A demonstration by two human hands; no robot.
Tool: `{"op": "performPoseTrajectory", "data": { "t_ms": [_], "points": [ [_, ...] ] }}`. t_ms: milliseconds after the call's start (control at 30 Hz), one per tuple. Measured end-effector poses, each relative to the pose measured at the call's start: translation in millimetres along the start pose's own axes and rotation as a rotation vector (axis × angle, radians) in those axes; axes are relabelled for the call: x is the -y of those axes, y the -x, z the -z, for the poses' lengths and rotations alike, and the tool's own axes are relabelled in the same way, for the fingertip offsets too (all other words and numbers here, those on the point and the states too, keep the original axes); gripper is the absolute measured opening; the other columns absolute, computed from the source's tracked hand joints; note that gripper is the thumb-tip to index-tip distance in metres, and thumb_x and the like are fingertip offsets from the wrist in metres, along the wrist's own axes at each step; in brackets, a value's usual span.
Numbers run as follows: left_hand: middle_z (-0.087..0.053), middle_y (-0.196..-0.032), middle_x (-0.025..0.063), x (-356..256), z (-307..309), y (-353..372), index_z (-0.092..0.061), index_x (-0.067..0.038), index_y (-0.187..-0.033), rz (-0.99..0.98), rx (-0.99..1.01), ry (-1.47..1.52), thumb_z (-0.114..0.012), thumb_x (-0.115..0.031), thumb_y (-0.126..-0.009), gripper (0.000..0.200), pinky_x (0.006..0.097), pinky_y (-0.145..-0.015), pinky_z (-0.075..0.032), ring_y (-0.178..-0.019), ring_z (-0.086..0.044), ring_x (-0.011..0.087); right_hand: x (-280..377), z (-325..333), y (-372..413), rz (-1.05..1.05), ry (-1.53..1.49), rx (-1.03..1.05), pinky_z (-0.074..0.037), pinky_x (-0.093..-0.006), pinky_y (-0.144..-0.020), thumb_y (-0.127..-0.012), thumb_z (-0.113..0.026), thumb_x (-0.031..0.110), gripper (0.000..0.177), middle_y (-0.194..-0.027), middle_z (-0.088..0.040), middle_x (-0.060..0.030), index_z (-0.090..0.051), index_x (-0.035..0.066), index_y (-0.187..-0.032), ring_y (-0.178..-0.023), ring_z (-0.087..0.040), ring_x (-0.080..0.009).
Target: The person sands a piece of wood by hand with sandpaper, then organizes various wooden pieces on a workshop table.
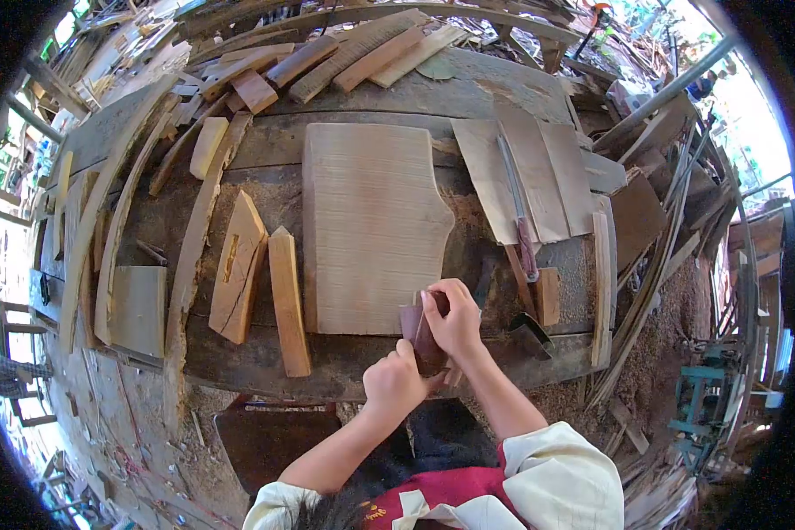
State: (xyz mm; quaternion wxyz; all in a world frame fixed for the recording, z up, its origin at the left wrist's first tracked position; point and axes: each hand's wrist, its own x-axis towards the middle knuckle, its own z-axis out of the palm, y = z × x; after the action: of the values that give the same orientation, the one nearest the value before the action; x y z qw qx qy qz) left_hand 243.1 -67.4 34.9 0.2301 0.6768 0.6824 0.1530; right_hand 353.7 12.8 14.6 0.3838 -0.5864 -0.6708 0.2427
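Nearest: red apron and pale sleeve are filling the bottom; forearms are reaching up to the bench's near side.

Left hand is curling nearly into a fist, pinching the lower left side of a brown piece. Right hand is gripping its upper right side, thumb lying along it. Piece looks folded or wrapped, possibly abrasive sheet; is sitting over the near edge of the board, contact uncertain.

Handling, as judged: both hands should be keeping the layers flat and taut, thumbs pressing the fold evenly, wrists loose. A slack or skewed fold would be slipping or bunching.

Beyond: board is lying flat mid-bench, right edge curving. Left of it, a pointed stick; right, a long blade with its handle is resting on thin boards. Offcuts are piling at the far side.

Hard to make out: left fingertips, hidden; piece's underside and any core, covered by hands; dark metal bit, purpose unclear. Outer rim is blurring into glare, lens cutting off the corners.
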Motion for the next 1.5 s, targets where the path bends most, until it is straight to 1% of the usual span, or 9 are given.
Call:
{"op": "performPoseTrajectory", "data": {
  "t_ms": [200, 467, 633, 800, 833, 867, 1167, 1333, 1500],
  "points": [
    [-0.058, -0.055, 0.0117, 6.6, 9.3, -55.5, -0.047, -0.005, -0.074, 0.047, -0.086, -0.074, -0.073, -0.059, -0.055, 0.062, 0.0371, -0.047, -0.048, -0.050, -0.060, 0.0292, -6.3, -24.4, -61.6, 0.036, 0.012, 0.002, -0.047, -0.0371, -0.065, -0.079, -0.062, 0.018, 0.015, -0.080, -0.058, -0.0128, -0.057, 0.003, -0.080, -0.075, -0.058, -0.0321],
    [-0.061, -0.064, 0.0118, 15.8, 42.8, -236.0, -0.047, -0.003, -0.081, 0.073, -0.164, -0.093, -0.076, -0.048, -0.056, 0.059, 0.0371, -0.055, -0.050, -0.060, -0.063, 0.0295, -32.1, -81.1, -248.2, 0.193, 0.104, -0.114, -0.047, -0.0408, -0.068, -0.080, -0.059, 0.027, 0.022, -0.081, -0.062, -0.0141, -0.062, 0.006, -0.078, -0.075, -0.059, -0.0343],
    [-0.063, -0.072, 0.0167, 25.9, 66.5, -312.2, -0.051, -0.002, -0.085, 0.113, -0.083, -0.113, -0.074, -0.052, -0.058, 0.062, 0.0415, -0.063, -0.050, -0.071, -0.063, 0.0339, -36.7, -102.1, -319.4, 0.117, 0.180, -0.092, -0.047, -0.0414, -0.070, -0.081, -0.056, 0.029, 0.024, -0.085, -0.062, -0.0145, -0.061, 0.006, -0.079, -0.077, -0.059, -0.0340],
    [-0.063, -0.073, 0.0173, 28.1, 59.9, -262.0, -0.051, -0.002, -0.085, 0.135, -0.065, -0.091, -0.074, -0.052, -0.057, 0.062, 0.0422, -0.062, -0.050, -0.071, -0.063, 0.0342, -33.4, -99.6, -270.5, 0.140, 0.178, -0.115, -0.047, -0.0414, -0.068, -0.081, -0.055, 0.029, 0.024, -0.082, -0.062, -0.0150, -0.060, 0.006, -0.078, -0.077, -0.059, -0.0342],
    [-0.063, -0.072, 0.0173, 29.0, 56.0, -239.8, -0.051, -0.002, -0.084, 0.142, -0.070, -0.075, -0.074, -0.052, -0.057, 0.061, 0.0423, -0.062, -0.050, -0.070, -0.063, 0.0343, -27.6, -94.6, -250.0, 0.249, 0.186, -0.151, -0.047, -0.0421, -0.066, -0.081, -0.056, 0.029, 0.024, -0.080, -0.062, -0.0146, -0.060, 0.006, -0.077, -0.075, -0.059, -0.0342],
    [-0.062, -0.071, 0.0172, 30.8, 50.2, -216.3, -0.050, -0.002, -0.083, 0.134, -0.078, -0.081, -0.074, -0.052, -0.057, 0.061, 0.0422, -0.060, -0.049, -0.069, -0.063, 0.0344, -20.7, -89.0, -223.2, 0.142, 0.114, -0.088, -0.045, -0.0432, -0.068, -0.081, -0.058, 0.027, 0.021, -0.077, -0.061, -0.0141, -0.059, 0.006, -0.075, -0.073, -0.058, -0.0346],
    [-0.059, -0.062, 0.0140, 46.8, 38.6, -10.7, -0.048, -0.004, -0.080, 0.077, 0.029, -0.081, -0.074, -0.052, -0.058, 0.059, 0.0391, -0.050, -0.048, -0.056, -0.061, 0.0316, 26.0, -55.8, -13.6, 0.064, 0.167, -0.011, -0.038, -0.0383, -0.067, -0.078, -0.061, 0.022, 0.014, -0.081, -0.060, -0.0057, -0.056, 0.010, -0.081, -0.073, -0.057, -0.0266],
    [-0.059, -0.062, 0.0108, 44.5, 42.0, -4.2, -0.047, -0.006, -0.079, 0.058, 0.061, -0.112, -0.075, -0.050, -0.055, 0.058, 0.0355, -0.048, -0.049, -0.055, -0.061, 0.0265, 29.8, -55.7, -9.9, 0.069, 0.143, -0.015, -0.036, -0.0360, -0.067, -0.078, -0.062, 0.022, 0.014, -0.079, -0.060, -0.0044, -0.056, 0.010, -0.079, -0.071, -0.057, -0.0247],
    [-0.059, -0.060, 0.0121, 40.5, 48.1, -64.5, -0.047, -0.005, -0.077, 0.098, 0.005, -0.101, -0.074, -0.054, -0.055, 0.060, 0.0374, -0.050, -0.049, -0.056, -0.062, 0.0291, 22.9, -61.0, -73.4, 0.123, 0.129, -0.005, -0.035, -0.0350, -0.067, -0.078, -0.061, 0.022, 0.014, -0.075, -0.060, -0.0050, -0.058, 0.009, -0.077, -0.069, -0.057, -0.0238]
  ]
}}
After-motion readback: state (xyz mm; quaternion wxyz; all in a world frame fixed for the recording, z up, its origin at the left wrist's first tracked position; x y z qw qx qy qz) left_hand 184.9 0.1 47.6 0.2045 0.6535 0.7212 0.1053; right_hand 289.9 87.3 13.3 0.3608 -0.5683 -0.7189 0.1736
